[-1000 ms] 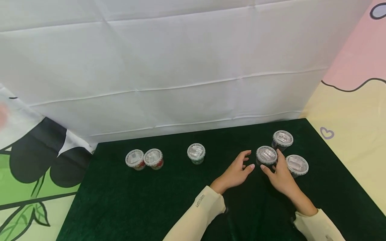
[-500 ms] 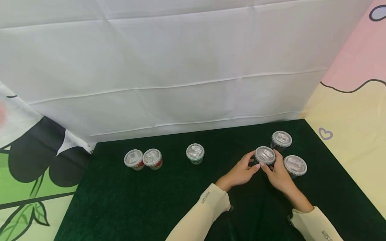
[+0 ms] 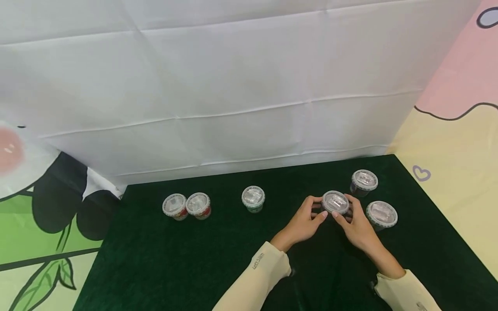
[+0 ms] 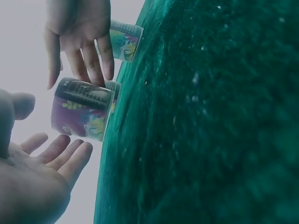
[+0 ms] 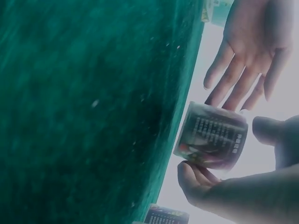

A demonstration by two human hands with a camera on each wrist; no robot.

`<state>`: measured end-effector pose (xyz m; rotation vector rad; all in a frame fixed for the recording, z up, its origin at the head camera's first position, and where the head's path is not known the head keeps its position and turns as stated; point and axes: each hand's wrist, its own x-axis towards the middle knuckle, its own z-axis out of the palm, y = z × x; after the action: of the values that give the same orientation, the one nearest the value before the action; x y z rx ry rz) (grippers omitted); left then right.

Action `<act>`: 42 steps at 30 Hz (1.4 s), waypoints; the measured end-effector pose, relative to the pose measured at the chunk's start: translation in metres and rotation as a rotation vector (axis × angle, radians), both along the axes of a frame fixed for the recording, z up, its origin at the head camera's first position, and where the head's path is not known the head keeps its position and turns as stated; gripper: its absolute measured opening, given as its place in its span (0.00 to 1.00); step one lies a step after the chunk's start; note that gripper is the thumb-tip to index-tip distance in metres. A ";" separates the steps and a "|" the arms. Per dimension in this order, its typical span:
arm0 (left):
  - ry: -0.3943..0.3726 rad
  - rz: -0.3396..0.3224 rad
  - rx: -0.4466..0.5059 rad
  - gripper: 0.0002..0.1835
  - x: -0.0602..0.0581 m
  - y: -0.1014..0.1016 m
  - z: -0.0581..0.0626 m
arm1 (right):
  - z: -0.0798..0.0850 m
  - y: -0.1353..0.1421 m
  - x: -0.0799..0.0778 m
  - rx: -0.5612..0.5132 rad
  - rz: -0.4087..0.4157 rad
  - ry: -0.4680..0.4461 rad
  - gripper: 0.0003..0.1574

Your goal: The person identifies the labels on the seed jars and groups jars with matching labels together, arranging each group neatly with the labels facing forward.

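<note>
A small lidded plastic cup (image 3: 335,202) with a dark, colourful label sits between both hands at the right of the table in the head view. My left hand (image 3: 298,224) holds its left side, fingers around the far edge and thumb toward the front. From the right, my right hand (image 3: 357,229) holds the same cup, thumb at the front and fingers behind. In the left wrist view the purple-and-yellow label of the cup (image 4: 81,112) shows between the fingertips. Printed text on the cup (image 5: 212,135) faces the right wrist view.
Another lidded cup (image 3: 364,181) stands behind to the right, with one more cup (image 3: 382,214) beside my right hand. A single cup (image 3: 253,198) is left of centre. Two red-labelled cups, a left one (image 3: 175,206) and a right one (image 3: 199,205), stand close together. Dark green cloth (image 3: 186,263) covers the table.
My left hand has come in to the cup that my right hand was touching. Held by both hands, the cup has shifted slightly left, away from the two cups at the right.
</note>
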<state>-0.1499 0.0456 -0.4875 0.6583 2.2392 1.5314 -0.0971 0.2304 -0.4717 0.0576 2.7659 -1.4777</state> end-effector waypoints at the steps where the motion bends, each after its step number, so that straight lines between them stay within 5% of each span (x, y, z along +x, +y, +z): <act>1: 0.005 0.004 0.006 0.21 0.001 -0.003 0.000 | 0.001 -0.001 0.001 -0.009 0.009 0.005 0.44; 13: 0.112 0.079 0.126 0.24 0.007 -0.034 0.004 | 0.013 -0.025 0.008 -0.151 0.133 0.066 0.39; 21: 0.083 0.102 0.140 0.25 0.011 -0.053 0.009 | 0.019 -0.037 0.012 -0.172 0.188 0.041 0.39; 28: 0.077 0.065 0.122 0.29 0.015 -0.068 0.012 | 0.020 -0.043 0.012 -0.190 0.241 0.068 0.37; 36: 0.017 -0.020 0.094 0.33 0.019 -0.085 0.015 | 0.025 -0.050 0.015 -0.217 0.307 0.001 0.35; 42: -0.024 -0.019 0.123 0.33 0.025 -0.095 0.015 | 0.026 -0.056 0.017 -0.231 0.345 -0.037 0.35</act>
<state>-0.1252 -0.0497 -0.4721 0.6905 2.1291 1.6688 -0.0806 0.1747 -0.4453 -0.3689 2.3983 -1.6574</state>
